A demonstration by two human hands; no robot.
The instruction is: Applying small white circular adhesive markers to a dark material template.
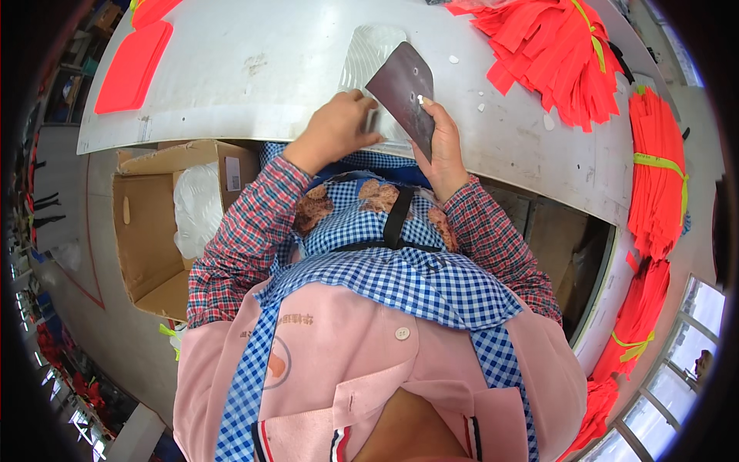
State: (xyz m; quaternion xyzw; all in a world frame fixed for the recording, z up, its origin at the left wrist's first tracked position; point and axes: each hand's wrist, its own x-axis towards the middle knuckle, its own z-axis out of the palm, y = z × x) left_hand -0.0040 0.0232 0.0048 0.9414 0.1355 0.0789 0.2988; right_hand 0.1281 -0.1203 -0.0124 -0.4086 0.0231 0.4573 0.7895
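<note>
A dark brown, flat panel (402,88) with a few small holes is tilted up over the table's near edge. My right hand (446,146) grips its lower right side, thumb on the face, near a small white bit (420,100). Just left of the panel, my left hand (339,129) is closed with its fingers curled. Its fingertips are blurred, and what they hold, if anything, I cannot make out. Behind the panel, a whitish sheet with wavy lines (369,58) lies on the table, partly covered by the panel and my left hand.
Red flat pieces (135,68) lie stacked on the white table (254,100) at the left. A fanned bundle of red strips (550,65) with a yellow tie lies at the far right. More tied red bundles (654,177) line the right side. An open cardboard box (150,239) stands below the left edge.
</note>
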